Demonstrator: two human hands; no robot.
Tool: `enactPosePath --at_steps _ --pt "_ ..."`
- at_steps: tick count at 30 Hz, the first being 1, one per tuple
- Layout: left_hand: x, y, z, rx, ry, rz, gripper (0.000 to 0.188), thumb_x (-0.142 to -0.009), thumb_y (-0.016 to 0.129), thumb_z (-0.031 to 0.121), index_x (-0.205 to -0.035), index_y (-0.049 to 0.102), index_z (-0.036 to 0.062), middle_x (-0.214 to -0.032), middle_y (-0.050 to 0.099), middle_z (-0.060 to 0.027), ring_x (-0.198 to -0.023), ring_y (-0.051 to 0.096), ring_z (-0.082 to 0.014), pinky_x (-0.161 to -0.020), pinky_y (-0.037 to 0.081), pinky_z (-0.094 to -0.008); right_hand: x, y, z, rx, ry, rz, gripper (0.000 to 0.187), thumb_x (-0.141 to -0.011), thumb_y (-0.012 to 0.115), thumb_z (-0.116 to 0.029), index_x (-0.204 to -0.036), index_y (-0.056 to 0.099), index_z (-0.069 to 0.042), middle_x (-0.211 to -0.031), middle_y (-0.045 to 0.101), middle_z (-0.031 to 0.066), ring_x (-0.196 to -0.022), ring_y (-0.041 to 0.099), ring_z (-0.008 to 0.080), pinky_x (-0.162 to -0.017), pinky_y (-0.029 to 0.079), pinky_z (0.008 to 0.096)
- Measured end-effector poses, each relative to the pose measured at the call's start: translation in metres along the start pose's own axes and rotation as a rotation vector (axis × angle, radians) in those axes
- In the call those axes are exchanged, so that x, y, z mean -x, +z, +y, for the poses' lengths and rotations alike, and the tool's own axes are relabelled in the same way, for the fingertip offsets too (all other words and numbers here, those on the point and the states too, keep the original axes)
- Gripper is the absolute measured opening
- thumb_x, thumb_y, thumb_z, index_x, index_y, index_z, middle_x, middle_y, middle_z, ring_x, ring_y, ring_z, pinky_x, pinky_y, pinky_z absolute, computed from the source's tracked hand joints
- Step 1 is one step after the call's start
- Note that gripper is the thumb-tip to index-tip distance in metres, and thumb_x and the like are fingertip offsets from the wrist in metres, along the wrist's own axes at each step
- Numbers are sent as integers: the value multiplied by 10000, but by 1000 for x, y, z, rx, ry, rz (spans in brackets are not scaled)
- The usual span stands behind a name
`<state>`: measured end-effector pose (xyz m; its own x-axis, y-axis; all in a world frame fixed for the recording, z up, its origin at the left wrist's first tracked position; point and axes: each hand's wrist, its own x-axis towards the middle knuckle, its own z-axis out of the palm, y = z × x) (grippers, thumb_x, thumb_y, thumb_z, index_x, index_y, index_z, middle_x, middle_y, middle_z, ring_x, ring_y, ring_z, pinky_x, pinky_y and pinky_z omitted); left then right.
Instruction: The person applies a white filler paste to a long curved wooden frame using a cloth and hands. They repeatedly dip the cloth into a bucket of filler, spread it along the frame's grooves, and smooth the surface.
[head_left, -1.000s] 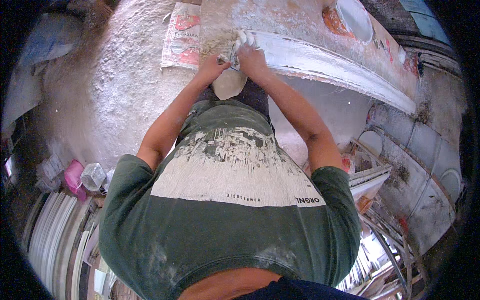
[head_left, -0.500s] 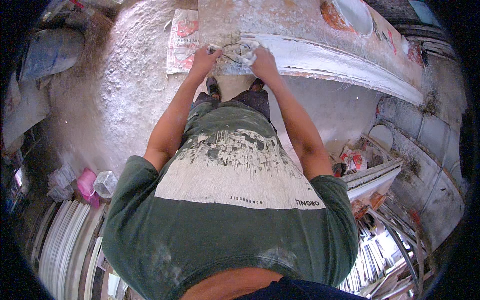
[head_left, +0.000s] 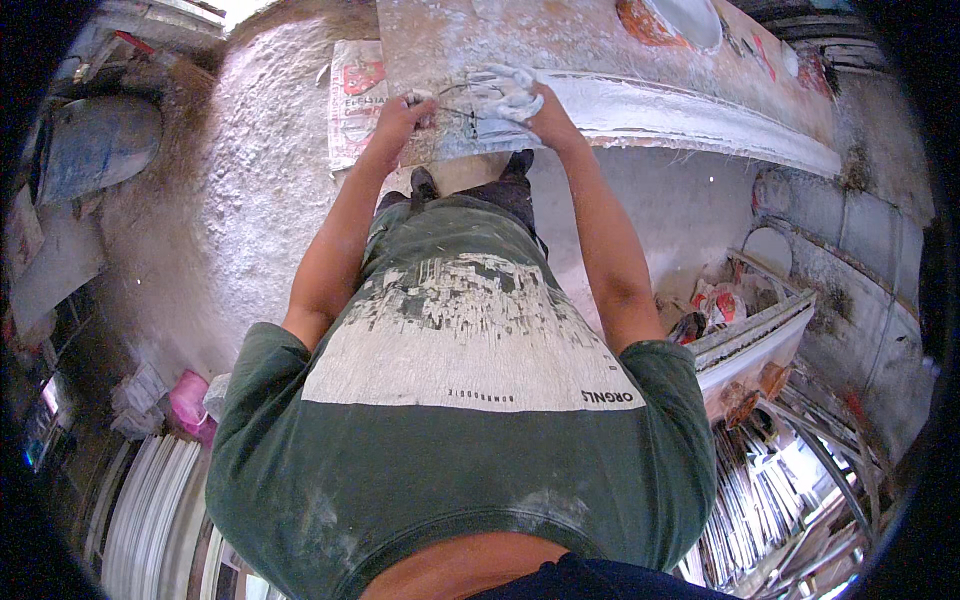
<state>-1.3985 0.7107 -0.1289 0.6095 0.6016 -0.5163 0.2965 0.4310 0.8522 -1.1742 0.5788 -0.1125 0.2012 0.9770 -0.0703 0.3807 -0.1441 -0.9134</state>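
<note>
At the left end of the white moulding on the tabletop, the left hand pinched a thin dark strand; the right hand spread its white-coated fingers wide (looped or not, unclear), probably holding it extended.

I've got dusty workbench across top of frame: long white strip along lower edge, orange-stained tub upper right.
</note>
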Motion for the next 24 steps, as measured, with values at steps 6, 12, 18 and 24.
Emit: enactPosePath --at_steps 6,12,18,24 --pt "-16 8 11 -39 24 47 227 -787 684 248 -811 637 27 -711 603 -26 -627 533 -117 -586 422 -276 -1 6 9 -47 126 -43 354 -734 736 -143 -1051 627 -30 -1013 665 61 -909 613 172 -849 468 312" --pt "-30 13 -16 -325 -4 104 368 -755 692 285 -921 639 -39 -793 654 -112 -712 594 -189 -667 460 -336 11 2 101 -46 172 697 319 -725 722 -153 -1005 643 -23 -952 667 95 -865 620 202 -786 477 334" --pt "-36 2 -47 -388 70 114 378 -752 681 292 -909 633 -48 -804 656 -159 -720 599 -221 -677 459 -359 33 -15 118 696 580 983 567 -665 767 -334 -1108 578 -36 -1082 562 174 -1044 518 353 -910 409 459" --pt "-14 10 -13 -447 47 60 365 -756 672 294 -863 627 -52 -767 648 -156 -691 590 -216 -646 451 -356 50 -64 114 605 336 1158 506 -698 721 -344 -1035 575 4 -1016 574 229 -980 528 396 -859 424 490"
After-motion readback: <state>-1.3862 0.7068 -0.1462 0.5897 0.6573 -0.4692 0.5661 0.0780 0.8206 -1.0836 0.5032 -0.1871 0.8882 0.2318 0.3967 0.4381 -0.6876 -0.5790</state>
